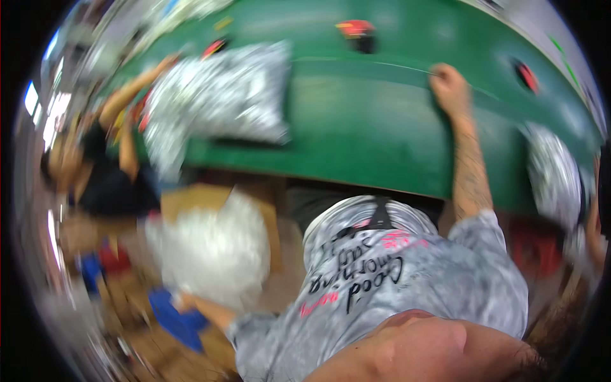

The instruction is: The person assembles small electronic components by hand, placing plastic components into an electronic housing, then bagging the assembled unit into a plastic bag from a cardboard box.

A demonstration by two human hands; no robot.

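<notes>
The right hand [449,89] rests on the green surface [363,134], fingers curled, pinching a thin wire [375,63] whose long axis runs left-right. The left hand [184,299] grips a white plastic bag [210,251] below the edge. Two silvery bags [223,95] lie on the surface.

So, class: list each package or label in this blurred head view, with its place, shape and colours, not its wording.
Crinkled silver-grey plastic bag: lies on the green table, upper left.
Second silver-grey plastic bag: at the table's right edge.
Puffy white plastic bag: lower left, below the table, above a brown cardboard box.
Small red-and-black labelled item: table's far side; too blurred to tell more.
</notes>
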